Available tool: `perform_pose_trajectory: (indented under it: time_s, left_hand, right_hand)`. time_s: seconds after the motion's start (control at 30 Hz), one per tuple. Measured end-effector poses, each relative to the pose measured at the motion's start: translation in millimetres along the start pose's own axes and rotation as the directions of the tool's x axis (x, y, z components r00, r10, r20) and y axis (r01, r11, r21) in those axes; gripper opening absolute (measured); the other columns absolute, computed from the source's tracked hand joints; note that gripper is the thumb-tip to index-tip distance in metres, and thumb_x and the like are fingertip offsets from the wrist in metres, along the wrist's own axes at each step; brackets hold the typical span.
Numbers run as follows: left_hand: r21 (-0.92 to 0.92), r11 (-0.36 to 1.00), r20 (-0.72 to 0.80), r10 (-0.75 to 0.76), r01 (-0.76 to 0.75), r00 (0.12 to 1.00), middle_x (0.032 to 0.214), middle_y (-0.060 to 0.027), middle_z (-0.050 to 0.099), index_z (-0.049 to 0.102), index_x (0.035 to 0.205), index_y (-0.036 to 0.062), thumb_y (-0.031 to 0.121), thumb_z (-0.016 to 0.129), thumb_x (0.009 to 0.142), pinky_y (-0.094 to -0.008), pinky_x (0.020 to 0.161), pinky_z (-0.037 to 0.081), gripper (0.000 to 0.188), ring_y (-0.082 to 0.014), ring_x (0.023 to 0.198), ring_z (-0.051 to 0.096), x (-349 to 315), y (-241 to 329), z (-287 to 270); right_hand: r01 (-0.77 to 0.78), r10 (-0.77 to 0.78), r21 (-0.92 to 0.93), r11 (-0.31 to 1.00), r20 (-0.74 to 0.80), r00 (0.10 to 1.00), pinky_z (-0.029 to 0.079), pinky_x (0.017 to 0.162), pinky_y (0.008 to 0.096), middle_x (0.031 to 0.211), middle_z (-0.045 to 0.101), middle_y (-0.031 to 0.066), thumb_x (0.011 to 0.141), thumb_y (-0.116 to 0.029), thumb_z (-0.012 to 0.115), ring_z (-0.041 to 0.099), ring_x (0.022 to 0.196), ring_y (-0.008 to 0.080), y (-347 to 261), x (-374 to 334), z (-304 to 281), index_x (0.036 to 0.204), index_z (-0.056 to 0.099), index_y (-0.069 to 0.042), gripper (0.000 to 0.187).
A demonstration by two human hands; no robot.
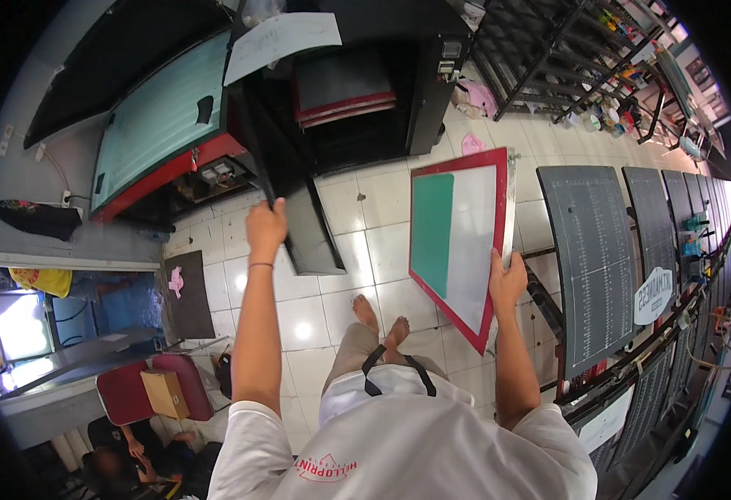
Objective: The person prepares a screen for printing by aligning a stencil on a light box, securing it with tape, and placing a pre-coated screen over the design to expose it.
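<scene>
My right hand is closed on the long edge of a screen printing frame, which is tilted beside me. The frame has a red border, a pale mesh and a green coated area. At arm's length, my left hand grips the edge of a black cabinet door, which stands open. Behind the door is the dark cabinet, where several more red-edged screen frames lie stacked on a shelf.
A light table with a raised dark lid stands left of the cabinet. Rows of grey printing boards line the right side. A black metal rack is at the far right. Lower left, a person sits near red chairs.
</scene>
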State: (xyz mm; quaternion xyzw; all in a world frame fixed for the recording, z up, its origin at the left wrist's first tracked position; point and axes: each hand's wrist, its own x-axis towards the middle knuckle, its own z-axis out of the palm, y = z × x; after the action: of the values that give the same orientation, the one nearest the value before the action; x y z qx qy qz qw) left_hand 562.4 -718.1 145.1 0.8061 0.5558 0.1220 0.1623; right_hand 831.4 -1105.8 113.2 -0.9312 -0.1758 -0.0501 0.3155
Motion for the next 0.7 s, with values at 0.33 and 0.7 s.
perform_pose_trajectory:
  time_s: [0.33,0.7]
  left_hand:
    - [-0.312,0.908,0.259,0.363,-0.278,0.895,0.112,-0.0301,0.059,0.059,0.11,-0.0072,0.037,0.056,0.092,-0.0461,0.094,0.044,0.048,-0.0431,0.106,0.056,80,97,46]
    - [-0.375,0.842,0.32,0.511,-0.389,0.798,0.141,-0.0208,0.039,0.044,0.136,0.0034,0.034,0.057,0.09,-0.0461,0.107,0.033,0.057,-0.0404,0.129,0.036,242,127,57]
  right_hand:
    - [-0.163,0.162,-0.074,0.984,-0.028,0.986,0.047,0.073,0.0444,0.086,0.064,0.0194,0.083,-0.029,0.068,0.062,0.081,0.0387,-14,-19,-18,0.096,0.063,-0.001,0.031]
    - [-0.31,0.275,-0.182,0.933,-0.197,0.941,0.045,0.07,0.0445,0.082,0.061,0.0186,0.083,-0.027,0.068,0.06,0.078,0.0379,-77,-6,1,0.088,0.059,-0.001,0.029]
